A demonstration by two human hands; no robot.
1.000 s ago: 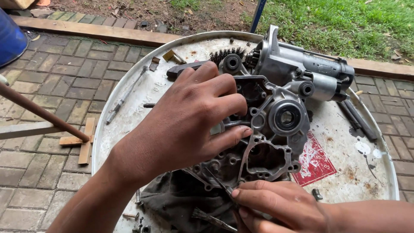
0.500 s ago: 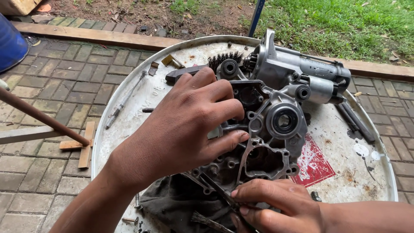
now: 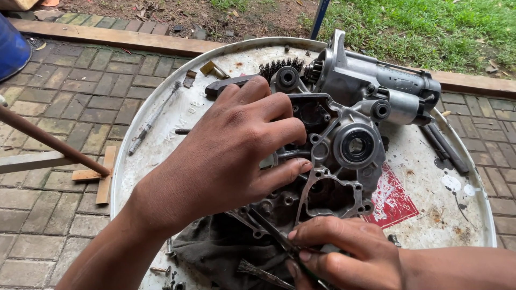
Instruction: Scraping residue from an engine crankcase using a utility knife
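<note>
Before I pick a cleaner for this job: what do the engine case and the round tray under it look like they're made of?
Engine case: seemingly cast aluminium, dull grey with greasy stains. Round tray: probably sheet metal, painted white, with chipped paint and rusty specks.

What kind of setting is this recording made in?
Probably an outdoor yard repair spot: a round metal tray on brick paving beside grass, with the left hand on a greasy engine casing.

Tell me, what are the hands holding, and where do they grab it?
The right hand pinches a thin dark tool at its near end between its fingers. The left hand grips nothing; it lies flat on the grey engine casing.
</note>
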